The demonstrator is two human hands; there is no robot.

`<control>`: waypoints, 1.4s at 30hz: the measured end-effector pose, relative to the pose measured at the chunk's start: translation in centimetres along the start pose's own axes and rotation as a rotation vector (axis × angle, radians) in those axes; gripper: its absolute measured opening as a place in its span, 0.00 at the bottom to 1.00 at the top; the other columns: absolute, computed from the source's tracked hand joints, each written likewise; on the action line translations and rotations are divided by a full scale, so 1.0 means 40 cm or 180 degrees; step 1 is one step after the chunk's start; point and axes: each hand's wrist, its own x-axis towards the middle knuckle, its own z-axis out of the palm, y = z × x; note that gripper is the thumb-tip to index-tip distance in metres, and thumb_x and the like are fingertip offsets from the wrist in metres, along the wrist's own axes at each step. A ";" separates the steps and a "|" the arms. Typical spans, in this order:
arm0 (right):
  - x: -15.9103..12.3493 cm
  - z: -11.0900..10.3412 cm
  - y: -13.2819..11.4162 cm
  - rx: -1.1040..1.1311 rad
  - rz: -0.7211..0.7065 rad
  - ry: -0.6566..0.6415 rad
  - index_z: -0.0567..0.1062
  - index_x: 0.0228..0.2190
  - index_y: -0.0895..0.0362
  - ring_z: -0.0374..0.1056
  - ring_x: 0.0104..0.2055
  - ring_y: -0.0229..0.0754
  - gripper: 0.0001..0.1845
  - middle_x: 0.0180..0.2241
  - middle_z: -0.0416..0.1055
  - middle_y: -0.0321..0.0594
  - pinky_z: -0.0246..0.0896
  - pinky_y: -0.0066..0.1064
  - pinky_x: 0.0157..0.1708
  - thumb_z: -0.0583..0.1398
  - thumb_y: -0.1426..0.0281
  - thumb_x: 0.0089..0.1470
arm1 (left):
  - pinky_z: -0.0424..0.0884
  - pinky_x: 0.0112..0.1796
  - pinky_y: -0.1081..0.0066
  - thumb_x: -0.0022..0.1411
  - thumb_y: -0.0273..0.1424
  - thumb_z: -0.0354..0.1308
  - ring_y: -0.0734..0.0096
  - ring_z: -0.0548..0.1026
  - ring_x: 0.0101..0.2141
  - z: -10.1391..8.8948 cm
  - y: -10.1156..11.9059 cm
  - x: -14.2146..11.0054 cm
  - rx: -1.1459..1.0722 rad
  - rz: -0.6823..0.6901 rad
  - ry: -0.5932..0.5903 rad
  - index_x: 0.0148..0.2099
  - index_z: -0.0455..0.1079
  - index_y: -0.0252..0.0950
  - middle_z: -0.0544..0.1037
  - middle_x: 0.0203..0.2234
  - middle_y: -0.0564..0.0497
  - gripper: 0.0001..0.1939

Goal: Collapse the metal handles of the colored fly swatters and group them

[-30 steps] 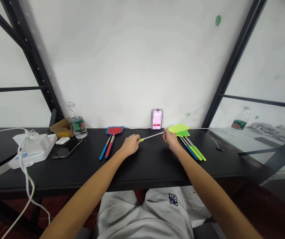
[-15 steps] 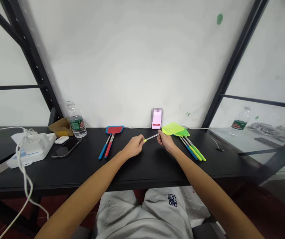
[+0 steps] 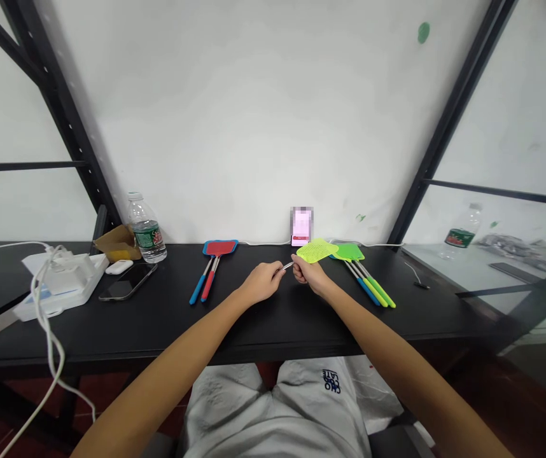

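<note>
My left hand (image 3: 262, 282) and my right hand (image 3: 310, 278) are close together above the black table (image 3: 273, 324). Both grip a fly swatter with a lime-green mesh head (image 3: 317, 250). Its thin metal shaft (image 3: 287, 266) shows briefly between my hands. My left hand covers the handle end, and my right hand holds the shaft just below the head. Farther right lie other swatters with green heads (image 3: 348, 252) and blue or lime handles. To the left of my hands are swatters with red heads (image 3: 219, 249).
A lit phone on a stand (image 3: 301, 227) is against the wall behind my hands. At left are a water bottle (image 3: 147, 233), a dark smartphone (image 3: 127, 282), an earbud case (image 3: 119, 267), a white power strip (image 3: 60, 286) and white cables. A glass pane stands at right.
My hands have moved closer together, and the visible shaft has shortened. The lime-green swatter head has moved left and down, and the handle's lime tip is now hidden in my left hand.
</note>
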 end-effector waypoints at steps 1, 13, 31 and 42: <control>0.001 0.000 0.001 0.0044 -0.0010 -0.0019 0.58 0.17 0.55 0.45 0.13 0.28 0.23 0.13 0.52 0.27 0.35 0.24 0.14 0.60 0.56 0.52 | 0.56 0.28 0.73 0.68 0.36 0.46 0.73 0.66 0.23 0.001 -0.001 0.001 0.0026 -0.0015 -0.0009 0.32 0.66 0.37 0.71 0.22 0.53 0.14; 0.005 -0.002 -0.030 0.0104 -0.0064 0.0252 0.57 0.19 0.55 0.43 0.14 0.27 0.21 0.13 0.50 0.26 0.34 0.23 0.14 0.62 0.60 0.50 | 0.55 0.28 0.73 0.67 0.37 0.46 0.73 0.65 0.23 -0.013 -0.012 0.013 -0.0048 -0.0116 -0.0039 0.32 0.68 0.37 0.70 0.21 0.53 0.15; 0.028 -0.065 -0.039 0.0001 -0.0259 0.0274 0.55 0.18 0.54 0.41 0.14 0.27 0.23 0.13 0.47 0.26 0.32 0.24 0.14 0.62 0.60 0.51 | 0.58 0.27 0.74 0.64 0.37 0.47 0.74 0.64 0.24 -0.042 -0.014 0.027 -0.0626 -0.0243 -0.0414 0.28 0.67 0.35 0.69 0.20 0.54 0.16; 0.022 -0.096 -0.057 0.0015 -0.0156 0.0683 0.56 0.18 0.55 0.44 0.14 0.28 0.20 0.14 0.49 0.27 0.35 0.24 0.15 0.59 0.60 0.52 | 0.58 0.29 0.73 0.66 0.38 0.46 0.73 0.66 0.25 -0.024 -0.025 0.007 -0.0312 -0.0225 -0.0177 0.30 0.67 0.36 0.70 0.22 0.54 0.16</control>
